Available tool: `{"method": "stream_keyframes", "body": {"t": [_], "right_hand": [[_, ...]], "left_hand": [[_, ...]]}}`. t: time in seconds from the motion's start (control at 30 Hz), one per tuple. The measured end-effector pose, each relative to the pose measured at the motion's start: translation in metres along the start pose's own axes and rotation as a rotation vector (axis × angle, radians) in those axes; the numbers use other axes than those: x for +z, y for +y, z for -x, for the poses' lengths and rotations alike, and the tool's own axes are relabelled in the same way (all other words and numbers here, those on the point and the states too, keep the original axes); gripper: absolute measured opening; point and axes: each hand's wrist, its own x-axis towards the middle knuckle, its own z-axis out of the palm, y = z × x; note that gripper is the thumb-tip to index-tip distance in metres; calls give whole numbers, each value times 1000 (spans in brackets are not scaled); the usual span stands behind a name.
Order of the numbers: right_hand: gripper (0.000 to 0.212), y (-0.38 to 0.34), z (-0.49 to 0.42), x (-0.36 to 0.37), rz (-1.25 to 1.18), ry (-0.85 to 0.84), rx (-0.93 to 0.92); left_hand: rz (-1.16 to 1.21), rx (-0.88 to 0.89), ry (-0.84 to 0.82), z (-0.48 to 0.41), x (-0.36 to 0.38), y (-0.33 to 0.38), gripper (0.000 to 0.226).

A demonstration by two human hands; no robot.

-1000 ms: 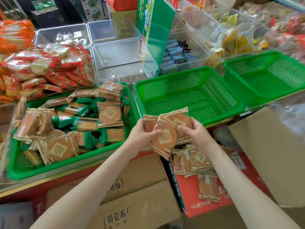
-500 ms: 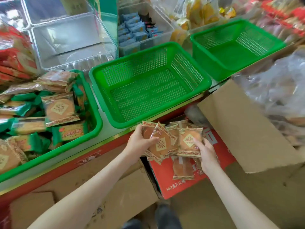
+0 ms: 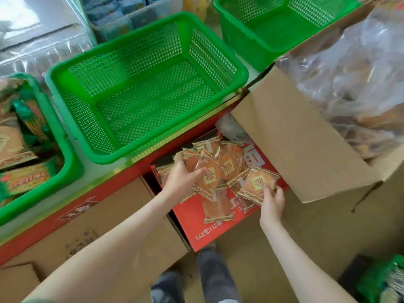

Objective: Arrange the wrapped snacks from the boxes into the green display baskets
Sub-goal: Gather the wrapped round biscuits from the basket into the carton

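My left hand [image 3: 182, 181] grips a fanned stack of wrapped round cakes [image 3: 209, 172] just above the red snack box [image 3: 192, 217]. My right hand [image 3: 272, 201] pinches one more wrapped cake [image 3: 255, 182] by its lower edge, right of the stack. Loose wrapped cakes [image 3: 216, 206] lie in the red box under both hands. An empty green basket [image 3: 61, 77] stands on the counter directly behind the box. A second empty green basket [image 3: 231, 29] sits at the back right. A filled green basket [image 3: 70, 169] is at the left edge.
A large open cardboard box [image 3: 290, 138] lined with a plastic bag of snacks [image 3: 354, 84] stands at the right, its flap beside my right hand. Cardboard boxes [image 3: 122, 224] line the counter front. Clear bins [image 3: 43, 47] sit behind the baskets. My legs [image 3: 209, 278] show below.
Both hands dropped from in front of the middle basket down to the red box. The right hand let go of the stack and now holds a separate cake. The view tilted downward.
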Motion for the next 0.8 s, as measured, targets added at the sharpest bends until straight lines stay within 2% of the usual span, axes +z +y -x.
{"method": "stream_keyframes", "body": {"t": [0.1, 0.2, 0.27, 0.37, 0.43, 0.53, 0.67, 0.8], "right_hand": [[42, 1, -10, 1, 285, -49, -99], [72, 3, -17, 4, 906, -65, -283], [79, 2, -17, 4, 1121, -57, -325], [75, 6, -18, 0, 1208, -118, -436], [71, 7, -20, -1, 1243, -215, -470], [74, 12, -20, -4, 1217, -297, -452], [81, 19, -15, -11, 1130, -337, -447], [101, 23, -21, -15, 1186, -435, -458]], "left_hand": [[-129, 96, 81, -1, 14, 1, 88], [-398, 272, 170, -8, 29, -5, 95], [-645, 425, 230, -13, 36, -10, 87], [-950, 617, 205, -21, 43, -14, 63], [-1047, 613, 121, -24, 47, -13, 59], [-1078, 583, 69, -24, 53, -12, 58], [-1085, 648, 99, -21, 55, -15, 56], [-1115, 667, -23, -13, 62, -14, 74]]}}
